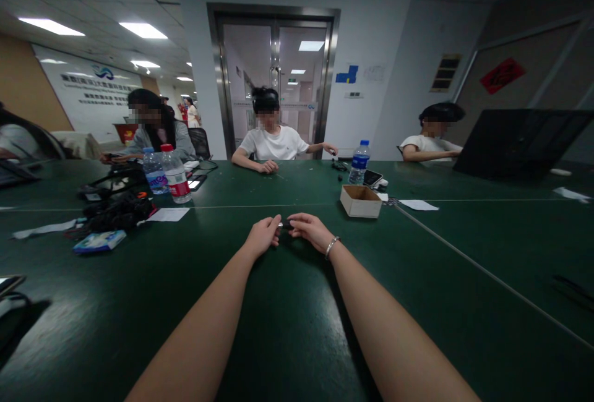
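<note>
Both my hands meet just above the green table, around a small dark piece (287,225) with a shiny silvery end. It is too small to tell its kind. My left hand (263,236) is closed, its thumb and fingers at the silvery end. My right hand (312,230), with a silver bracelet (331,247) at the wrist, pinches the black end between thumb and fingertips. The fingers partly hide the piece. Beyond my right hand stands a small open cardboard box (361,202).
Water bottles (175,176) and a heap of black cables (116,211) lie to the left, with a blue-white packet (99,242). Another bottle (359,164) stands behind the box. A large black monitor (520,142) is at right. Several people sit around the green table (288,328).
</note>
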{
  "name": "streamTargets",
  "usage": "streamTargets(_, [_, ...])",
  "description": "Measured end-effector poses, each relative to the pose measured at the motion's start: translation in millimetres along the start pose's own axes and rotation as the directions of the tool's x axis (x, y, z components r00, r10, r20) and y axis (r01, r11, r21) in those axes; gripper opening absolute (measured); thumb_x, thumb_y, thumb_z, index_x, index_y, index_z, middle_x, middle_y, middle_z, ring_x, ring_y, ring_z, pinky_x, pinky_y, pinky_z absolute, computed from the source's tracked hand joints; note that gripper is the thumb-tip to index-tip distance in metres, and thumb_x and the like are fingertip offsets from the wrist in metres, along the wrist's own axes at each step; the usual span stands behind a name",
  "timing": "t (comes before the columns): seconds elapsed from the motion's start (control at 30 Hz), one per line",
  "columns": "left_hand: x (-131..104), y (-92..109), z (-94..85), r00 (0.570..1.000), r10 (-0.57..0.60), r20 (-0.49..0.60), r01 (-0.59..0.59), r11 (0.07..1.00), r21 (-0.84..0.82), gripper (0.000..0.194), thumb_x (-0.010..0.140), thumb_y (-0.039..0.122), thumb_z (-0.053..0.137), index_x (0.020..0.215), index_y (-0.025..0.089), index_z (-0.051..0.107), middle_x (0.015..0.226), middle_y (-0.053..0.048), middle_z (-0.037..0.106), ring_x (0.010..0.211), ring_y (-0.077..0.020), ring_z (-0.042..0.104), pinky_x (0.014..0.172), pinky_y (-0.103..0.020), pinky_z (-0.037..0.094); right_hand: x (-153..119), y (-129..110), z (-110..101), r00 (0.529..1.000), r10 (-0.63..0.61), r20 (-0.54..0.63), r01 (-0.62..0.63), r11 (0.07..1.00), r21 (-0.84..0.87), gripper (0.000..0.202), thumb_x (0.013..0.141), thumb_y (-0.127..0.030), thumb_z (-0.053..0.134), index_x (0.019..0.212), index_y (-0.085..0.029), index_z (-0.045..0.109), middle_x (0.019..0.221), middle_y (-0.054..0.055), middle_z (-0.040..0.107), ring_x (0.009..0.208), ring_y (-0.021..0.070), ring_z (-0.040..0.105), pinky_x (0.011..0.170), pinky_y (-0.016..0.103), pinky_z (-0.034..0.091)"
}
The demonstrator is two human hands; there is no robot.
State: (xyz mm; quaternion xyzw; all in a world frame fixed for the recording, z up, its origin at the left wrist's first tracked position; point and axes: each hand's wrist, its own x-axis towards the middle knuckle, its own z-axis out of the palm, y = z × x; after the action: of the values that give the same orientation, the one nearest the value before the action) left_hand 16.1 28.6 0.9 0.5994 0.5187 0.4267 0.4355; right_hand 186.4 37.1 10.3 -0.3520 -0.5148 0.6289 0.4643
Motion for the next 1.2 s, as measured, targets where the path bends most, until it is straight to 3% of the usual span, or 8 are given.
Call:
streamTargets(0.1, [-3.5, 2.9, -0.5, 0.998, 0.057, 0.007, -0.056, 0.996, -0.066, 0.034, 0.076, 0.045, 0.057, 0.094, 0.017, 0.054, 0.077, -0.003, 0.057, 0.058, -0.0112, 0.056, 0.044, -0.020, 0.046, -0.1, -0.5, 0.3, 1.000, -0.002, -0.005, 0.002, 1.000, 0.010, 0.013, 0.076, -0.005, 0.063, 0.088, -0.010, 0.062, 0.077, 0.006, 0.063, 0.061, 0.0104, 0.062, 0.054, 0.014, 0.053])
streamTargets(0.17, [-5.8, 5.2, -1.5, 0.997, 0.080, 0.011, -0.079, 0.993, -0.084, 0.031, 0.073, 0.040, 0.061, 0.095, 0.018, 0.054, 0.080, -0.003, 0.057, 0.060, -0.0110, 0.057, 0.044, -0.019, 0.046, -0.1, -0.5, 0.7, 1.000, -0.003, -0.004, 0.003, 1.000, 0.012, 0.013, 0.076, -0.005, 0.063, 0.088, -0.010, 0.062, 0.077, 0.006, 0.063, 0.061, 0.0104, 0.062, 0.054, 0.014, 0.053])
streamTargets(0.43, [-3.6, 4.1, -0.4, 0.998, 0.056, 0.002, -0.056, 0.996, -0.065, 0.026, 0.083, 0.039, 0.048, 0.085, 0.013, 0.055, 0.062, -0.001, 0.054, 0.048, -0.0079, 0.051, 0.041, -0.016, 0.044, -0.1, 0.0, 1.4, 1.000, 0.001, 0.001, -0.001, 1.000, -0.005, 0.014, 0.077, -0.003, 0.060, 0.089, -0.010, 0.061, 0.075, 0.005, 0.063, 0.060, 0.0099, 0.062, 0.054, 0.013, 0.053])
streamTargets(0.67, [-10.0, 8.4, -1.9, 0.990, 0.140, 0.021, -0.138, 0.986, -0.099, 0.033, 0.070, 0.034, 0.066, 0.097, 0.018, 0.058, 0.098, -0.007, 0.057, 0.071, -0.0131, 0.060, 0.046, -0.018, 0.049, -0.4, 0.1, 0.9, 1.000, -0.006, -0.009, 0.006, 1.000, 0.024, 0.013, 0.076, -0.003, 0.060, 0.087, -0.010, 0.062, 0.074, 0.005, 0.063, 0.061, 0.0105, 0.062, 0.053, 0.014, 0.053])
streamTargets(1.03, [-1.8, 3.3, -0.1, 0.999, 0.011, -0.045, -0.013, 0.998, -0.061, 0.043, 0.071, 0.052, 0.060, 0.076, 0.010, 0.062, 0.066, -0.006, 0.060, 0.056, -0.0120, 0.056, 0.048, -0.022, 0.049, 0.0, -0.4, 0.7, 1.000, 0.004, -0.005, -0.004, 1.000, 0.014, 0.014, 0.076, -0.003, 0.062, 0.087, -0.011, 0.061, 0.077, 0.005, 0.063, 0.062, 0.0108, 0.063, 0.054, 0.014, 0.053])
streamTargets(1.1, [-2.7, 4.5, 0.0, 0.999, -0.004, -0.040, 0.002, 0.998, -0.068, 0.043, 0.075, 0.052, 0.056, 0.078, 0.010, 0.062, 0.069, -0.007, 0.061, 0.057, -0.0121, 0.057, 0.048, -0.022, 0.049, -0.1, -0.4, 0.8, 1.000, 0.005, -0.014, -0.005, 1.000, 0.021, 0.014, 0.076, -0.003, 0.061, 0.087, -0.011, 0.061, 0.077, 0.005, 0.063, 0.062, 0.0108, 0.063, 0.054, 0.014, 0.053])
streamTargets(1.2, [-5.8, 7.1, -1.6, 0.999, 0.047, -0.007, -0.048, 0.986, -0.158, 0.038, 0.073, 0.045, 0.061, 0.095, 0.014, 0.061, 0.088, -0.008, 0.061, 0.068, -0.0138, 0.059, 0.050, -0.022, 0.051, 0.1, 0.0, 0.3, 1.000, -0.001, -0.020, 0.002, 0.999, 0.041, 0.013, 0.076, -0.003, 0.060, 0.087, -0.011, 0.061, 0.077, 0.005, 0.063, 0.061, 0.0107, 0.063, 0.054, 0.015, 0.053])
